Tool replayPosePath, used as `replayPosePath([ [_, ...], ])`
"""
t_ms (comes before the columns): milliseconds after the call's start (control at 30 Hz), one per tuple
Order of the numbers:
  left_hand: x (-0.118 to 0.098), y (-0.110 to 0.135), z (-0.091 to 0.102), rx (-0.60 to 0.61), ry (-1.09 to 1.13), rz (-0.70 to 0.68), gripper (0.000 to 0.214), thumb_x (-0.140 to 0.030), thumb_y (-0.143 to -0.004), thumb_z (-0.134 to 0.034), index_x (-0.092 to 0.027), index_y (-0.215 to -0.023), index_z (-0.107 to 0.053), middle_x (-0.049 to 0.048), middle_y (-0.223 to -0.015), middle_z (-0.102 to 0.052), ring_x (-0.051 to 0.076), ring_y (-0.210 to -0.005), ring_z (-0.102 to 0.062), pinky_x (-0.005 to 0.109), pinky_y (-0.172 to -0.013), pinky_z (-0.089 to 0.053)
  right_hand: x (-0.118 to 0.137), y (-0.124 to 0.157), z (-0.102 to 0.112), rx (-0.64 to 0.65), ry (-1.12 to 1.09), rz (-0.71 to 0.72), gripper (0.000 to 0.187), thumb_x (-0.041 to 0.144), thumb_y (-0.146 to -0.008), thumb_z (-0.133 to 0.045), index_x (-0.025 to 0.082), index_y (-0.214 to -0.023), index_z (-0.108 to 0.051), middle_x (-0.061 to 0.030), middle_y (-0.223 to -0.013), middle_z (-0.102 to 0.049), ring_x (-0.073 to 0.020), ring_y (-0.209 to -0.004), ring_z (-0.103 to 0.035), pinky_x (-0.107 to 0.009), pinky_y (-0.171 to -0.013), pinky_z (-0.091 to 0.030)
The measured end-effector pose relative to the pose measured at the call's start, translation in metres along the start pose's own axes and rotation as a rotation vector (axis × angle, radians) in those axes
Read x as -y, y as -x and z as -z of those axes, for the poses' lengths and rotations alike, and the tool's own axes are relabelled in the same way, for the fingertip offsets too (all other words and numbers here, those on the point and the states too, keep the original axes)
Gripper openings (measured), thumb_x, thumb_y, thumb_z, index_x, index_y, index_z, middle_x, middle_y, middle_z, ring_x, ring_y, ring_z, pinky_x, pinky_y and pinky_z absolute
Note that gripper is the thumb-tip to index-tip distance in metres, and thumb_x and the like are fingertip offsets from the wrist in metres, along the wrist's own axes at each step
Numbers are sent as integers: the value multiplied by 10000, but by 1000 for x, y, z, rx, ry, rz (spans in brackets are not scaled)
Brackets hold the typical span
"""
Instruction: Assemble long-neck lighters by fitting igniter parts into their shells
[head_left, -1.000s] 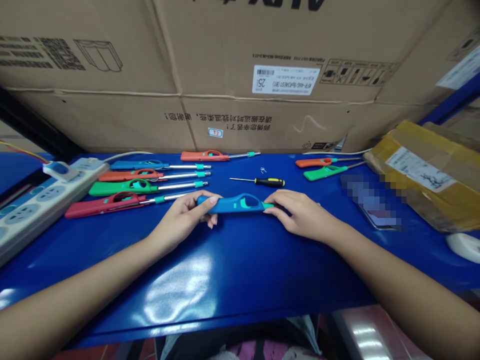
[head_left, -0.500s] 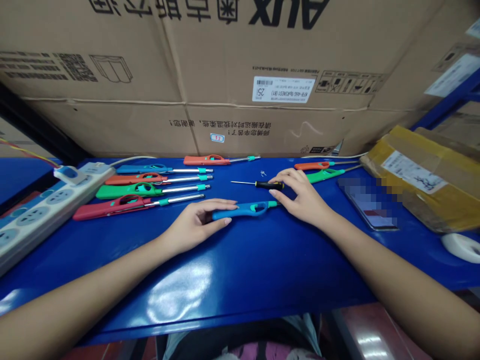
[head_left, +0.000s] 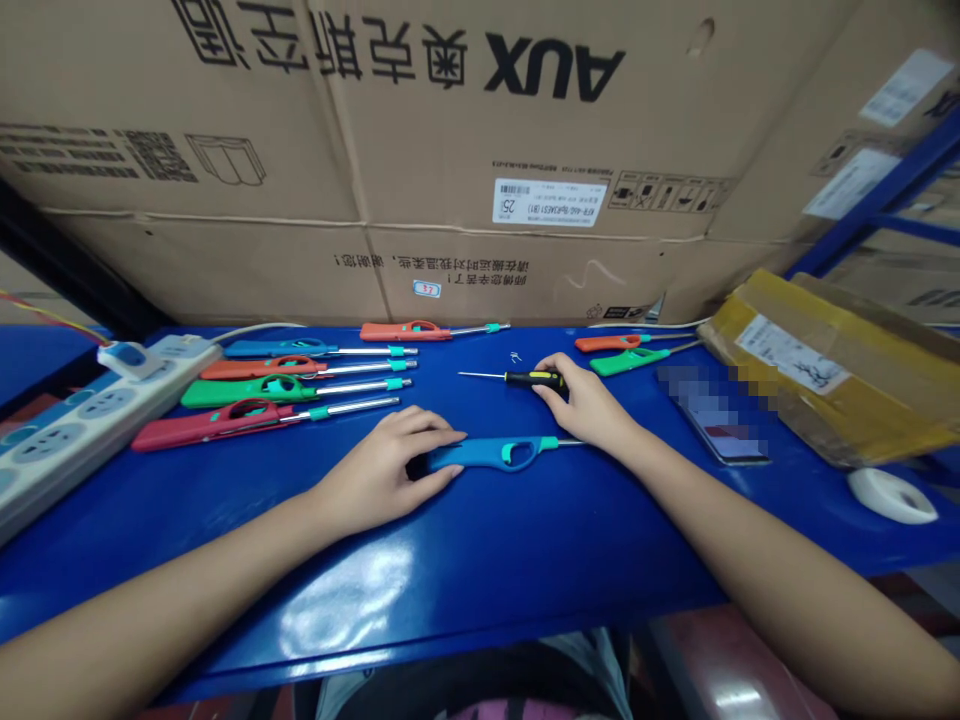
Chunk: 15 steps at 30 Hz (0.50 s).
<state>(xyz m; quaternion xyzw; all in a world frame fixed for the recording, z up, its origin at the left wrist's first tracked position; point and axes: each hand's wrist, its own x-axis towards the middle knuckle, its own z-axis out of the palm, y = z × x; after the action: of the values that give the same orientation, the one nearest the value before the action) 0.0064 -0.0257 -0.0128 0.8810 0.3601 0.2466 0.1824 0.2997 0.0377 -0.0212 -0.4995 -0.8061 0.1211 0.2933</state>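
Observation:
My left hand is closed around the handle end of a blue gas lighter, which lies sideways on the blue table with its metal tube toward the right. Beyond the lighter, my right hand has thumb and fingers on the handle of a black and yellow screwdriver. The screwdriver's thin shaft points left. Part of the lighter's tube passes behind my right wrist. Just past the screwdriver lie several tiny pale pieces, probably screws, too small to make out.
A red lighter, a green one and others lie at the left by a power strip. An orange lighter rests near the carton. At the right are a phone, a taped box and a white tape roll.
My right hand has closed on the screwdriver's handle, its fingers now wrapped further round it. My left hand stays on the blue lighter. The whole view has shifted slightly.

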Motion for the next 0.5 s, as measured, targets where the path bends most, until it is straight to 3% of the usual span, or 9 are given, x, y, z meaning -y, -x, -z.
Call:
replayPosePath([
  [233,3,0,-3,33,20,21,342,-359,-963,-592,-210,-1262,-665,108,-1154,-652,251,-1056,-605,420,-983,-491,8,1,19,-291,-303,-182,214,381,-899,-571,206,-1009,-624,-9,-751,-629,-166,-613,-561,-280,-559,-441],
  [367,2,1,-2,56,-18,6,351,-361,-978,-569,-200,-1279,-648,113,-1163,-631,250,-1062,-584,418,-980,-486,10,1,36,-397,-127,-140,212,335,-861,-594,200,-996,-686,-40,-790,-678,-187,-645,-597,-305,-601,-472],
  [500,1,1,-1,49,-79,-4,357,-365,-987,-555,-200,-1291,-642,109,-1162,-603,242,-1058,-565,416,-980,-479,8,1,42,-401,62,-94,184,304,-819,-591,201,-927,-698,-44,-800,-713,-183,-616,-609,-309,-615,-482],
])
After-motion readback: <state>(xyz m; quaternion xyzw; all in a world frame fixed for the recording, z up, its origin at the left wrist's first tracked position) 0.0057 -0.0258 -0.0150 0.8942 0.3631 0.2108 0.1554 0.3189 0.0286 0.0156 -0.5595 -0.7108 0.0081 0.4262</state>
